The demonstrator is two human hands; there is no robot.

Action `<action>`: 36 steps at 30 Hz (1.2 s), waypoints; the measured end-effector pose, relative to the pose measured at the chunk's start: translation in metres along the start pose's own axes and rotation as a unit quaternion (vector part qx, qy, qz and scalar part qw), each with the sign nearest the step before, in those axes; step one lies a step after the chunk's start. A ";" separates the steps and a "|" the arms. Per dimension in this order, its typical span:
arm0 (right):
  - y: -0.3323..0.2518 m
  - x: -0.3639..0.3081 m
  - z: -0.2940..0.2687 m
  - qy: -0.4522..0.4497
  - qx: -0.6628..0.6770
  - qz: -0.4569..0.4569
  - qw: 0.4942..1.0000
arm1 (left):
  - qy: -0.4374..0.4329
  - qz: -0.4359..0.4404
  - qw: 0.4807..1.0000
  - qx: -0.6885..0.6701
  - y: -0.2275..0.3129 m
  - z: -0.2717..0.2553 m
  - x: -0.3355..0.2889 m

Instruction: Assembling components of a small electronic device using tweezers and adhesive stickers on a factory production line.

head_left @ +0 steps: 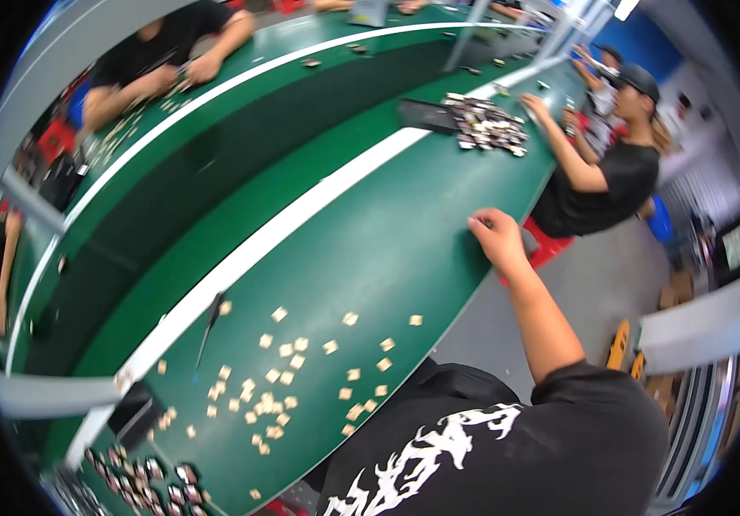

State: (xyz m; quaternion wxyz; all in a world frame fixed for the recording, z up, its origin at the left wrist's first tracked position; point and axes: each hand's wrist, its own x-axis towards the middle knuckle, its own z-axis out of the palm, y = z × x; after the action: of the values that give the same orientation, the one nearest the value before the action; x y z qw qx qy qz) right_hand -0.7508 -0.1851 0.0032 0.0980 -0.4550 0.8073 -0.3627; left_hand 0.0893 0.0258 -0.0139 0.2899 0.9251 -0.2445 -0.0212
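My right hand (499, 238) hangs over the near edge of the green workbench (370, 249), at the end of my bare forearm. Its fingers are curled, thumb and forefinger pinched together; what they hold, if anything, is too small to make out. My left hand is out of view. Many small beige square pieces (287, 350) lie scattered on the bench to the left of that hand. Among them, toward the white strip, rests a thin dark stick-like tool (207, 331). Dark small parts with reddish and silver faces (142, 482) cover the lower left corner.
Farther along stands a heap of small dark and white parts (489, 125) beside a black tray (427, 115). A person in a black shirt and cap (615, 176) sits there at the bench. Across a sunken green channel (215, 185), other people work. A black box (134, 414) sits at left.
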 end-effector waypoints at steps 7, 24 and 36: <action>0.115 0.127 -0.046 0.226 -0.178 -0.035 0.957 | 0.104 0.077 0.965 0.228 -0.009 0.005 0.024; 0.070 0.209 -0.021 -0.006 -0.351 -0.379 0.856 | -0.026 0.185 0.982 0.029 0.244 0.042 -0.213; -0.040 0.068 -0.046 -0.061 0.020 -0.573 0.817 | -0.607 0.116 0.690 -0.377 0.379 0.128 -0.366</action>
State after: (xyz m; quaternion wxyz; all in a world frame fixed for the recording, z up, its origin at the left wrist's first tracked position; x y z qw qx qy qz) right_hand -0.7855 -0.2300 0.0745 -0.0696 -0.8546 0.3852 -0.3413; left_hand -0.4228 -0.1417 0.0493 0.4028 0.4883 -0.4437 -0.6343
